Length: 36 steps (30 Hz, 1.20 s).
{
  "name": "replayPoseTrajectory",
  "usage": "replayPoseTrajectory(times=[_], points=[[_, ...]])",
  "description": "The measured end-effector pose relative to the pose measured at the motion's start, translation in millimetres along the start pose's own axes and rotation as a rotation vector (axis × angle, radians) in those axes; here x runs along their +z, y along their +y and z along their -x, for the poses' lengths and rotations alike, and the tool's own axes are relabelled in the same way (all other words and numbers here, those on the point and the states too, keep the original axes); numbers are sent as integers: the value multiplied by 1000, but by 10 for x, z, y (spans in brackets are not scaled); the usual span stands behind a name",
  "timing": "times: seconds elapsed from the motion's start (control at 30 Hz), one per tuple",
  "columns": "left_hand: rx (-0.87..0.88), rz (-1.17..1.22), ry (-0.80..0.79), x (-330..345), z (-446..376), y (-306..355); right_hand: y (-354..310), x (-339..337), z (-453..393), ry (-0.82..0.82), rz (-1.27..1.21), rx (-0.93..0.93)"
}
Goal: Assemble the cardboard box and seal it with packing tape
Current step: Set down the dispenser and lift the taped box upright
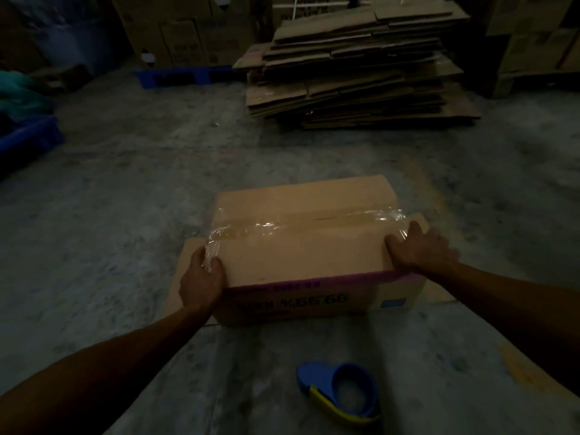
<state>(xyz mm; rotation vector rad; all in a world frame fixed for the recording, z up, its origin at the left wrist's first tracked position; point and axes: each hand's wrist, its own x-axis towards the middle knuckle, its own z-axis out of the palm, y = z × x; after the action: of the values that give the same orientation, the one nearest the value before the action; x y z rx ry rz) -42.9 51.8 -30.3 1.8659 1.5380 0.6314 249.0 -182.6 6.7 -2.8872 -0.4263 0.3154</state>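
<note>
A closed cardboard box stands on the concrete floor in front of me, its printing upside down on the near side. A strip of clear packing tape runs along the top seam from left end to right end. My left hand presses flat against the box's left end, over the tape's folded-down end. At the right end, my right hand lies on the top corner with fingers spread over the tape. A blue and yellow tape dispenser lies on the floor near me, apart from both hands.
A tall stack of flattened cardboard sits at the back right. Assembled boxes line the back wall beside a blue pallet. A blue bin is at the left. A flat cardboard sheet lies under the box.
</note>
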Motion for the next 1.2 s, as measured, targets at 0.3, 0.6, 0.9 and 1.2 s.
replayPoseTrajectory(times=[0.3, 0.6, 0.9, 1.2], points=[[197, -363, -283, -95, -507, 212, 284, 54, -359, -200, -130, -197], [180, -274, -335, 37, -1028, 485, 24, -193, -527, -197, -555, -151], [56, -78, -430, 191, -1278, 246, 9, 84, -709, -266, -891, -64], [298, 56, -159, -149, -862, 904, -56, -505, -644, 65, -926, -406]])
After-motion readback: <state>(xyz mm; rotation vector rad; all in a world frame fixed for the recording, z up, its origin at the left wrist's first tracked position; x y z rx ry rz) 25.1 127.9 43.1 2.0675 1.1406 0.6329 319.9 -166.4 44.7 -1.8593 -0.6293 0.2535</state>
